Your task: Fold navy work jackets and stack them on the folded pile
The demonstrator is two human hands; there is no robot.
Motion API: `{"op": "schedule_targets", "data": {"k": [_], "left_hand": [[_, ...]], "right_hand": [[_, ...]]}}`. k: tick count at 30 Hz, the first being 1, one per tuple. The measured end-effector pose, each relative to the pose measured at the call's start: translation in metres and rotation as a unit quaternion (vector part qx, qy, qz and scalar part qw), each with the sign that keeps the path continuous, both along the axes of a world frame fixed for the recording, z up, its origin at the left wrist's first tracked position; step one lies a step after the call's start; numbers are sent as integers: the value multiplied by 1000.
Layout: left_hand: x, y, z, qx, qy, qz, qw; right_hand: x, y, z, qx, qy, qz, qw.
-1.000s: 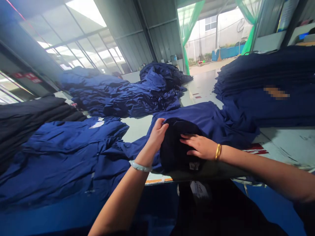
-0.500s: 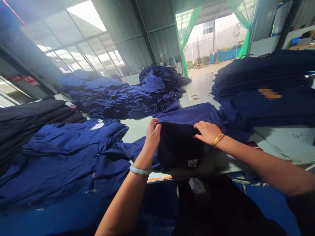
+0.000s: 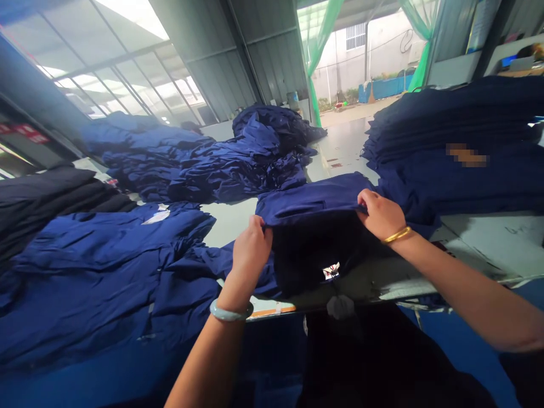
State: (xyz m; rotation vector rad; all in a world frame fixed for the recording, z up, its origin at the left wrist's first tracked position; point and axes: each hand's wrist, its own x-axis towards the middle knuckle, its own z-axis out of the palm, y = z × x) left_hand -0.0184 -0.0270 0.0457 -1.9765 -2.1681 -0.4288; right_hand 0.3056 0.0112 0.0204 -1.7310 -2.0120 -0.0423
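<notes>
A navy blue garment (image 3: 314,198) lies partly on the light table in front of me, its near edge lifted. My left hand (image 3: 254,246) pinches that edge at its left end. At the right end, my right hand (image 3: 380,215) grips the same edge, fingertips folded over the cloth. Between the hands the edge is drawn out fairly straight, and the side facing me is in deep shadow. A small white label (image 3: 331,271) shows low in the dark cloth. Which part of the garment I hold, I cannot tell.
Spread navy garments (image 3: 102,272) cover the left side, with black folded cloth (image 3: 55,195) behind them. A rumpled blue heap (image 3: 221,161) lies farther back. At right rises a tall navy stack (image 3: 454,122). The table's front edge (image 3: 272,310) runs close to my body.
My hands have moved apart, the right one outward and slightly up, the left one outward and down. The garment's edge is now stretched wider, and more of its blue outer face shows.
</notes>
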Motion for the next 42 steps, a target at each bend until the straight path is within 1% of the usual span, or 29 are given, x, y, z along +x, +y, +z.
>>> {"op": "schedule_targets", "data": {"k": [1,2,4,5,6,8,10,11,14,15,16,18,19,21,22,23,24,25,27,28,29,30,31,33,35,38,40,41,42], "left_hand": [[2,0,-5,-9,-3,-14,1000],[4,-1,-10,-33,-5,-32,999],[4,-1,-19,-94,-9,-62,994],[1,-1,-22,-113,-11,-65,991],[-2,-2,-24,-114,-10,-55,992],[-9,-4,-22,-56,4,-6,998],[-13,-7,-17,10,28,39,999],[-13,-7,-14,12,37,43,998],[-11,-6,-8,-63,14,27,998],[-10,-5,-8,-68,-9,27,997],[-10,-3,-9,-57,-40,25,997],[-11,-1,-15,-37,-134,-6,990],[-12,-1,-19,-52,-197,-41,978],[-14,-1,-26,-105,-333,-108,931],[-16,-2,-29,-117,-383,-120,908],[-17,-4,-30,-113,-410,-116,898],[-18,-6,-29,-91,-406,-100,904],[-19,-8,-26,-57,-372,-75,924],[-18,-12,-18,23,-240,-28,970],[-17,-14,-14,60,-167,-8,984],[-14,-15,-9,86,-105,12,991],[-12,-15,-6,94,-58,31,993],[-8,-15,-5,83,-29,46,995],[-3,-15,-6,21,-10,61,998],[-1,-14,-13,-47,-47,37,997],[-4,-20,-26,-101,-177,-55,978],[-6,-30,-31,-85,-257,-116,956],[-6,-36,-32,-52,-279,-139,949],[-6,-43,-32,-2,-289,-151,945]], "right_hand": [[0,-1,2,11,-6,-2,1000],[-1,-2,3,4,-19,3,1000],[-1,-2,3,-35,-49,14,998],[0,-2,1,-48,-58,13,997],[2,-2,-1,-48,-62,9,997],[6,-3,-7,-17,-59,2,998],[10,-5,-13,19,-63,9,998],[11,-5,-15,17,-74,17,997],[12,-6,-16,-46,-115,30,992],[12,-6,-16,-58,-122,25,991],[11,-5,-15,-58,-126,16,990],[11,-4,-14,-50,-133,0,990],[11,-3,-14,-57,-138,-1,989],[12,-1,-17,-84,-149,6,985],[14,0,-19,-91,-148,10,985],[15,1,-22,-89,-140,14,986],[17,2,-24,-79,-129,18,988],[18,2,-26,-64,-116,22,991],[20,0,-29,-33,-91,39,995],[21,-1,-30,-20,-83,50,995],[21,-2,-32,-11,-77,61,995],[20,-3,-33,-7,-73,70,995],[20,-4,-35,-9,-71,77,994],[19,-5,-39,-21,-71,81,994],[18,-5,-44,-29,-72,87,993],[19,-7,-48,-11,-60,104,993],[22,-12,-45,11,-39,99,994],[24,-14,-42,26,-26,92,995],[25,-17,-38,46,-12,86,995]]}}
